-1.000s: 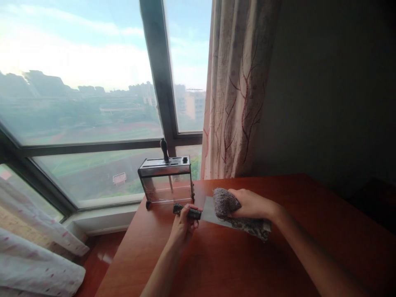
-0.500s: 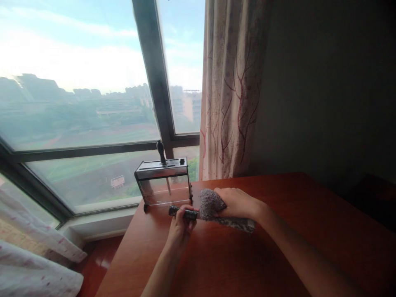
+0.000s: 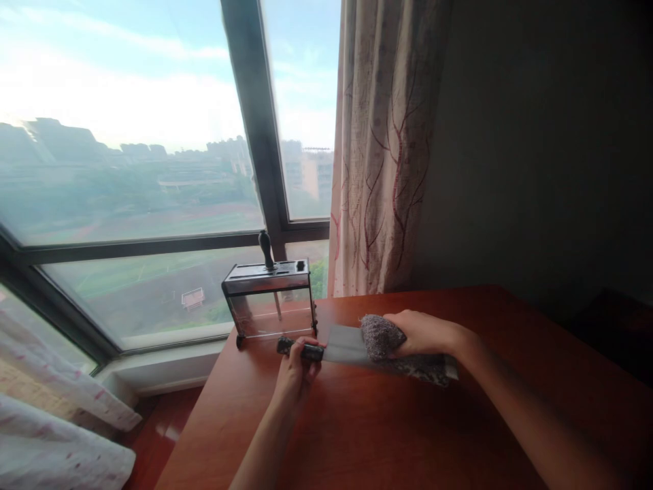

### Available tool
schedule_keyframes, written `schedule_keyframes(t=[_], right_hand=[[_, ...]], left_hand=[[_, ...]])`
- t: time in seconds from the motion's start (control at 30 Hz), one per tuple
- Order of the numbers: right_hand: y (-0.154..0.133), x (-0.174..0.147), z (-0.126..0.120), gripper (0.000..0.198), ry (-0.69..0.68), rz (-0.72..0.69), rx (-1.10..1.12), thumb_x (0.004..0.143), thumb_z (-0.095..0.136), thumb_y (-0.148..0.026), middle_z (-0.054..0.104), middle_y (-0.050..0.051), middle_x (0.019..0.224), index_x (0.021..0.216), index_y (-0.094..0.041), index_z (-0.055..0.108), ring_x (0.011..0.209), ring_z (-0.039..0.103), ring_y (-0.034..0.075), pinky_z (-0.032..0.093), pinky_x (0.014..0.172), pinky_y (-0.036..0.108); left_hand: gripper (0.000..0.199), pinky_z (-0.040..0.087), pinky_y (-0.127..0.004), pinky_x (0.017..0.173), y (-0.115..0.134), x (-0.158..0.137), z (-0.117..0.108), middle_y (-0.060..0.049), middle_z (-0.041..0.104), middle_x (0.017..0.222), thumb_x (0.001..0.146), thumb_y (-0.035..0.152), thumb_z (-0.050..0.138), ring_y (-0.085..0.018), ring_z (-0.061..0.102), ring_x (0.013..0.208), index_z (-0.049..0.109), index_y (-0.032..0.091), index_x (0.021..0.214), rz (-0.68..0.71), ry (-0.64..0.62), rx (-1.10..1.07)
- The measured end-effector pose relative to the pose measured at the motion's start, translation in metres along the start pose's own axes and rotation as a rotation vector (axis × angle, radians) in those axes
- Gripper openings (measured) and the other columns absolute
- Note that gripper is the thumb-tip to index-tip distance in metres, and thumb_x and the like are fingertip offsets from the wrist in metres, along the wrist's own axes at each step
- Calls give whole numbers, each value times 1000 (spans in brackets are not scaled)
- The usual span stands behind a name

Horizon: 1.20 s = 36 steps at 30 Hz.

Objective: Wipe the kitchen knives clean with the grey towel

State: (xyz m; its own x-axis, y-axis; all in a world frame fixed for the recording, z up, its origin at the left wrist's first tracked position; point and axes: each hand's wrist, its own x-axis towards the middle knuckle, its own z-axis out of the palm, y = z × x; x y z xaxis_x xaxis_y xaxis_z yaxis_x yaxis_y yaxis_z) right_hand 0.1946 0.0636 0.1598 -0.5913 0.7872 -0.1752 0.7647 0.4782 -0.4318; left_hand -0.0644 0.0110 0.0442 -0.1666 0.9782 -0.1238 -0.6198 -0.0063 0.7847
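My left hand [image 3: 298,364] is closed round the dark handle of a cleaver [image 3: 344,344], whose broad grey blade points right above the table. A fuzzy grey cloth [image 3: 380,337] is bunched in my right hand [image 3: 421,333], pressed against the blade toward its far end. Part of the cloth hangs below the blade and hides its lower edge. Just behind my left hand stands a knife block [image 3: 268,275] with clear sides and a metal top. A black-handled tool [image 3: 265,250] is slotted upright in it.
The reddish-brown wooden table [image 3: 357,435] spreads under my arms. Beyond its far left edge is a large window [image 3: 127,190] with a dark frame. A patterned curtain [image 3: 388,150] hangs behind the table, and another curtain [image 3: 66,435] is at lower left.
My right hand and the cloth have slid right along the blade, away from the handle, uncovering more grey metal. My left hand stays almost in place.
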Motion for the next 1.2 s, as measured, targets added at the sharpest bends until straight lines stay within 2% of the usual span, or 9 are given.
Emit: schedule_keyframes(t=[0.13,0.23,0.4,0.5,0.73,0.9,1.07,1.2], right_hand=[[-9,10,9,40,5,-44,-176,64,70,-48,72,5,97,98,-28,65,88,67,30,45,66,32],[-24,20,11,41,-9,-69,-262,64,70,-48,72,8,97,97,-25,64,87,68,31,45,65,32],[-48,32,10,46,-10,-173,-205,67,68,-53,71,8,101,102,-24,61,88,68,29,44,65,29],[-54,34,11,46,33,-216,-150,68,66,-56,71,7,101,101,-24,60,88,67,28,44,65,29],[-42,27,14,46,86,-149,-60,65,70,-55,71,5,97,97,-25,57,88,66,26,44,65,27],[-24,15,8,45,58,-106,7,65,72,-48,70,4,100,100,-25,58,91,66,26,46,71,28],[-17,10,9,44,52,-119,6,67,72,-46,70,4,103,102,-25,58,93,65,26,45,72,28],[-25,14,13,45,83,-119,-87,67,71,-50,70,6,102,102,-25,57,93,66,28,44,70,29]], left_hand=[[29,30,-19,39,-1,-2,2,-5,69,69,68,42,69,-4,41,37,63,14,69,-22,-4,78],[27,31,-18,42,-2,-7,6,-2,67,67,70,41,68,-4,41,39,63,14,71,-23,-25,85],[24,30,-17,43,-9,-16,14,5,52,54,73,39,68,-4,39,43,61,15,71,-54,-61,-4],[22,31,-17,43,-11,-17,17,7,47,53,73,36,69,-4,36,42,58,17,71,-62,-50,-83],[22,31,-18,45,-3,-17,18,5,54,54,73,38,66,-4,38,41,61,16,73,-24,-66,-49],[22,30,-18,43,-3,-13,12,-3,70,73,72,38,66,-3,38,39,61,16,74,5,-29,-79],[24,30,-19,43,-8,-11,9,-3,71,74,73,40,66,-2,37,39,61,16,75,-25,-35,-68],[26,29,-18,42,-8,-14,14,-2,70,74,72,42,66,-2,37,39,61,17,74,-30,-14,-50]])
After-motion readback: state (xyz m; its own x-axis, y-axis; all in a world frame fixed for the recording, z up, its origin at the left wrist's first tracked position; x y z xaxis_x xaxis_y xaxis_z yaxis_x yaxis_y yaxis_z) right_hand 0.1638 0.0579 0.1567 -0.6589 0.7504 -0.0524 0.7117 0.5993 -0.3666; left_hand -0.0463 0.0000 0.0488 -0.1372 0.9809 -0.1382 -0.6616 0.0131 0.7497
